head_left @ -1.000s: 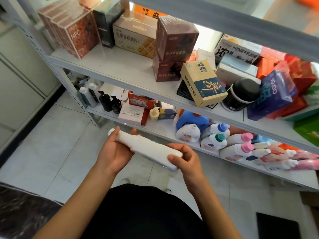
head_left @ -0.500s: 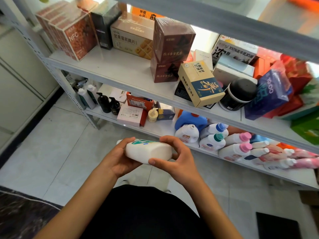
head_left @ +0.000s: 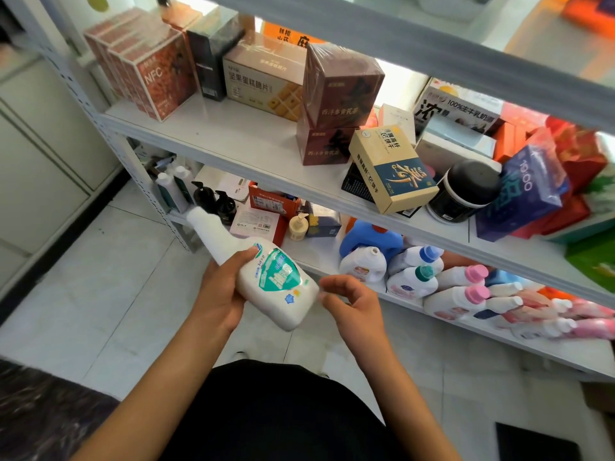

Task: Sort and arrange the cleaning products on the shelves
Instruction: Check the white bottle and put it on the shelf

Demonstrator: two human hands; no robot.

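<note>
Your left hand (head_left: 221,296) is gripping the white cleaner bottle (head_left: 266,277) around its middle, in front of the lower shelf (head_left: 332,266). Its long axis is running from 5 o'clock up to 11 o'clock, neck pointing toward 11, base toward you. It is showing a green-and-blue label facing up; the print is too small to read, and the neck end is blurring. Your right hand (head_left: 352,306) is hovering at the bottle's 3 o'clock, fingers loosely curled, holding nothing. Your palm is hiding the bottle's left side.
</note>
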